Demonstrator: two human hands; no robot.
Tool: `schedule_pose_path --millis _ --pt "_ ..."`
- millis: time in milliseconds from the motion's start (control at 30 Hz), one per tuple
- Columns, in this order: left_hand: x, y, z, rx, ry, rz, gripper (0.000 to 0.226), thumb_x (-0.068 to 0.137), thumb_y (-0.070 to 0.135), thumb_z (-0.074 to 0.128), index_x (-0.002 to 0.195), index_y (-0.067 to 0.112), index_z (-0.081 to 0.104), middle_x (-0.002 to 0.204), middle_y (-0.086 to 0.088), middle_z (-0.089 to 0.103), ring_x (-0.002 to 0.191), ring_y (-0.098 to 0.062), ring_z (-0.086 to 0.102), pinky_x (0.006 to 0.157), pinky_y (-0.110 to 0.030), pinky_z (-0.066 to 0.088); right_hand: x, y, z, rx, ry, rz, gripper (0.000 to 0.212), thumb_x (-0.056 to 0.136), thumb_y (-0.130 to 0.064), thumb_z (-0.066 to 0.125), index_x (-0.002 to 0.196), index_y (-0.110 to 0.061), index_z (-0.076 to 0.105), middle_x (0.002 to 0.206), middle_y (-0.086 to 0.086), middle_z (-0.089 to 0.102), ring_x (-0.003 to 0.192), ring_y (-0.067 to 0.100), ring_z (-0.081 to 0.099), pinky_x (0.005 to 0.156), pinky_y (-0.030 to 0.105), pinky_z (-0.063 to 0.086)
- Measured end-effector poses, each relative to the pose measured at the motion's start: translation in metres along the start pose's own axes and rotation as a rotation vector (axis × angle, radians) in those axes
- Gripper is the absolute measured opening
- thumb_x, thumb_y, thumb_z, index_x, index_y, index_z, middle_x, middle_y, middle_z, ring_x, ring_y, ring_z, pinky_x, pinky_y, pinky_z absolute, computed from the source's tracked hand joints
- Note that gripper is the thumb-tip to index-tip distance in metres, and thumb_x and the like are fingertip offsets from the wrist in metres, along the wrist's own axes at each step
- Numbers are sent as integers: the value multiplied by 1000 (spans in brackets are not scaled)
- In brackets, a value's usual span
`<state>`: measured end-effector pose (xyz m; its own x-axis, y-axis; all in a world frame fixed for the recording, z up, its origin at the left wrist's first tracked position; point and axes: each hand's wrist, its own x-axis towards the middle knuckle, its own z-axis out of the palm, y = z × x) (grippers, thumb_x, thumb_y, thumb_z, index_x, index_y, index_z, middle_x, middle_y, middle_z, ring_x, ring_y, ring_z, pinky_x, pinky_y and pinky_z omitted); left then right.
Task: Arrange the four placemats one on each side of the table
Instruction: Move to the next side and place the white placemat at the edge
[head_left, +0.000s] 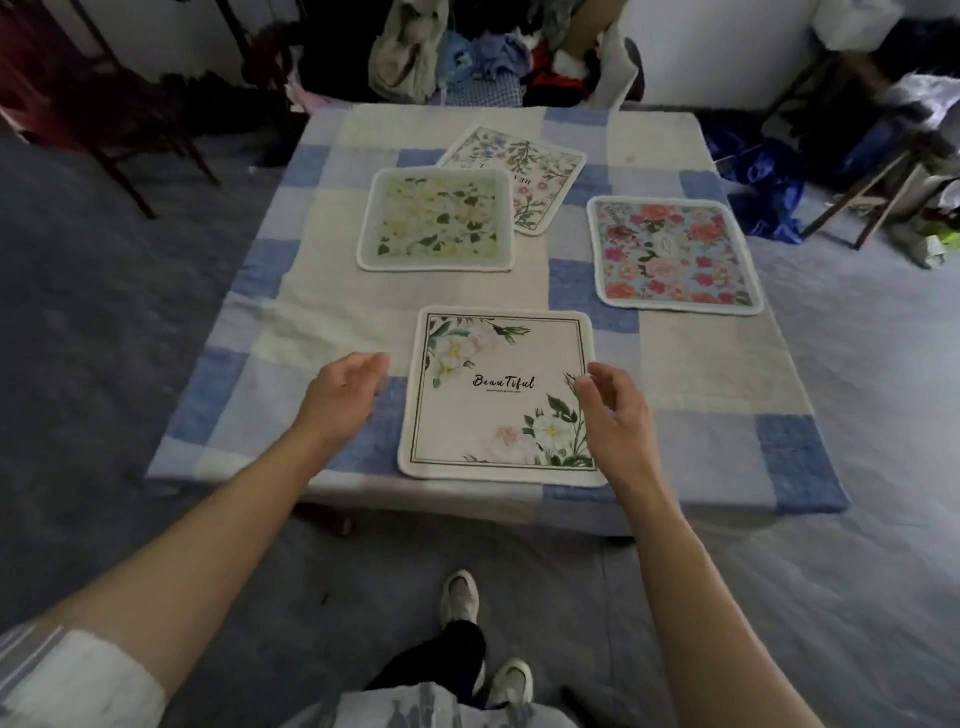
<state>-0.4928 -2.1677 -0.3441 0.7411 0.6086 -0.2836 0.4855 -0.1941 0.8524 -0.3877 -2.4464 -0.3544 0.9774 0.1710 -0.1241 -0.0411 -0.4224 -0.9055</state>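
Note:
Four square placemats lie on a low table (322, 291) covered with a blue and cream checked cloth. A cream mat reading "Beautiful" (498, 410) lies at the near edge. A green and yellow floral mat (436, 218) sits left of centre and overlaps a white floral mat (540, 171) behind it. A pale blue mat with pink roses (675, 254) lies at the right. My left hand (345, 395) hovers just left of the cream mat, fingers relaxed. My right hand (613, 410) is over that mat's right edge, fingers loosely curled, holding nothing.
A dark wooden chair (104, 104) stands at the far left and a stool (883, 171) with blue bags at the far right. Heaped clothes (493, 57) lie behind the table. My feet (483, 639) stand on grey floor before the near edge.

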Motion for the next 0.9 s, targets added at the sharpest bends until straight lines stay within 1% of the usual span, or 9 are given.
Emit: schedule_pose_path --millis 200,233,333,400,500,567,667,767,900 --pt "-18 10 -23 -64 -40 61 24 96 45 52 92 26 66 106 -13 69 96 -26 66 85 -47 58 -40 -22 14 -16 12 -33 41 96 -42 52 130 -19 56 122 -1 64 110 15 60 94 35 50" --pt "-16 10 -28 -73 -55 75 24 96 45 51 92 26 65 108 -15 69 94 -26 66 85 -48 58 -44 -26 19 -16 26 -35 41 96 -41 52 130 -18 56 123 0 64 111 15 60 93 34 50" --pt "-1 7 -47 -88 -113 114 26 96 46 50 97 25 66 110 -15 68 93 -28 65 88 -53 56 -54 -39 40 -26 88 -32 38 96 -41 52 129 -21 57 120 -4 63 109 11 59 81 18 46" --pt "15 0 -64 -83 -159 149 30 95 49 49 101 24 66 109 -11 68 99 -29 66 87 -49 57 -60 -46 62 -47 140 -16 37 96 -42 52 128 -24 57 117 -9 61 104 4 57 82 17 41" --pt "45 -16 -93 -81 -226 201 35 90 55 47 101 27 66 104 -4 69 99 -23 66 85 -45 57 -74 -63 105 -69 213 33 35 95 -43 53 126 -27 57 106 -20 58 95 -11 54 76 6 35" --pt "65 -24 -113 -51 -286 234 30 91 54 47 92 31 65 101 -2 69 96 -22 66 86 -48 56 -83 -75 138 -44 257 69 34 95 -42 53 125 -26 57 100 -28 54 94 -16 52 75 5 35" --pt "83 -33 -137 -38 -347 271 25 95 49 48 84 33 63 99 -1 69 98 -25 65 88 -50 54 -101 -96 182 -37 291 110 32 96 -41 53 124 -26 58 98 -29 54 91 -22 51 74 6 37" --pt "93 -33 -156 -72 -405 247 23 96 44 49 87 30 65 104 -9 69 101 -29 65 85 -49 55 -109 -114 213 -19 295 141 35 96 -40 54 126 -24 58 100 -24 55 95 -14 52 84 14 42" --pt "121 -30 -173 -83 -452 245 20 98 40 49 91 30 65 107 -6 69 103 -25 64 84 -46 55 -97 -126 237 50 295 130 40 96 -44 51 130 -24 55 109 -19 58 100 -10 52 76 7 39"
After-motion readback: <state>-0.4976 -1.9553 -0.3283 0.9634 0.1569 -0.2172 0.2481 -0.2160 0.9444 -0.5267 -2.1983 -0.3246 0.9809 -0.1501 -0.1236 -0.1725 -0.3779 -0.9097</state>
